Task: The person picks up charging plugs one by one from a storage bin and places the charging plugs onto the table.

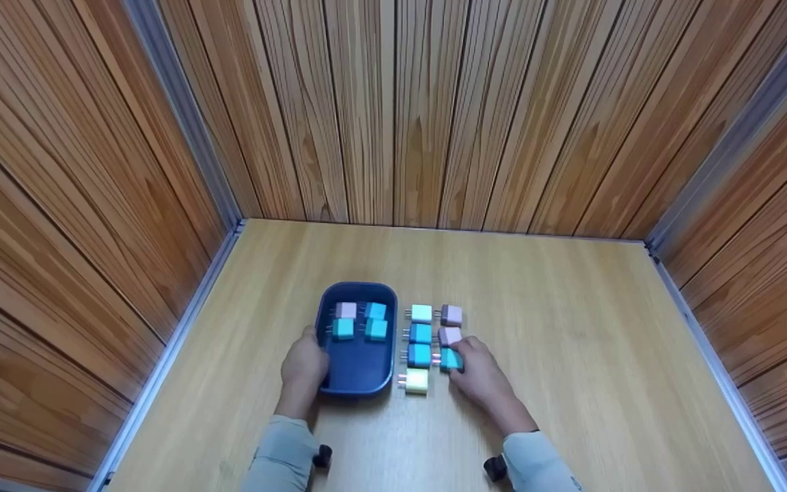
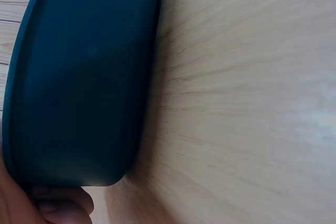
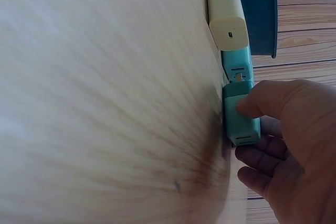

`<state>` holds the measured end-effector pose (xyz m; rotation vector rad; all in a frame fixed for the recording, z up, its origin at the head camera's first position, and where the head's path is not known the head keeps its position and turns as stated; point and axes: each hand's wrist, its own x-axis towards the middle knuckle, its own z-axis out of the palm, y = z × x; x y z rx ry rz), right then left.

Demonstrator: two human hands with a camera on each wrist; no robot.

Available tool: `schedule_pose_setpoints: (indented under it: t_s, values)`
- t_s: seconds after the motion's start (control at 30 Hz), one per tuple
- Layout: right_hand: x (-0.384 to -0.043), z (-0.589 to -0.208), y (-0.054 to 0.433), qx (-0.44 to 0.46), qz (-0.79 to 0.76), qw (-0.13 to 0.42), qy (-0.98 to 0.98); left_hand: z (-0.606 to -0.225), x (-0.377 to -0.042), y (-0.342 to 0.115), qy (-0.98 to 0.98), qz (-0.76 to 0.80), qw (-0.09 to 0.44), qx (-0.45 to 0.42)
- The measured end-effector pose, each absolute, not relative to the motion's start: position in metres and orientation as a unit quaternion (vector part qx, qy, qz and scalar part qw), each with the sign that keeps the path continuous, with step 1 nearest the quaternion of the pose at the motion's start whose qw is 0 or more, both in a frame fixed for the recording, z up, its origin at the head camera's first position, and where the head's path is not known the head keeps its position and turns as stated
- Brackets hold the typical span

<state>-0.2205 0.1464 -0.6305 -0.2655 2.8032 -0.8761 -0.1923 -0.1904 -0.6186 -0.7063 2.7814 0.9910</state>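
Observation:
A dark blue tray (image 1: 356, 374) holds several wall chargers: a pink one (image 1: 346, 310), a blue one (image 1: 375, 311) and teal ones (image 1: 343, 329). My left hand (image 1: 305, 372) grips the tray's left side; in the left wrist view its fingers (image 2: 65, 203) curl by the wall. To the right of the tray, more chargers lie in two columns, prongs pointing left. My right hand (image 1: 484, 383) pinches the teal charger (image 3: 241, 116) at the near end of the right column, thumb on its side. That charger still sits among the others, low at the tabletop.
In the left column lie a mint charger (image 1: 421, 313), blue chargers (image 1: 420, 333) and a pale yellow one (image 1: 417, 381). A purple charger (image 1: 451, 315) and a pink one (image 1: 449, 335) stand beyond my right hand. Wood-panelled walls (image 1: 427, 116) bound the wooden table (image 1: 557, 321).

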Motion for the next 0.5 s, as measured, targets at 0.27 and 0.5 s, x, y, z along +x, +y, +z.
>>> schedule_pose_setpoints:
  t_s: [0.27,0.5]
  values:
    - [-0.2198,-0.6302,0.1465,-0.093,-0.300,0.092,0.945,-0.6199,-0.1924,-0.1908,0.917,0.323,0.047,-0.231]
    - [-0.2204,-0.6322,0.1468,-0.095,-0.299,0.086,0.945,-0.6209,-0.1925,-0.1904,0.921,0.316,0.040,-0.226]
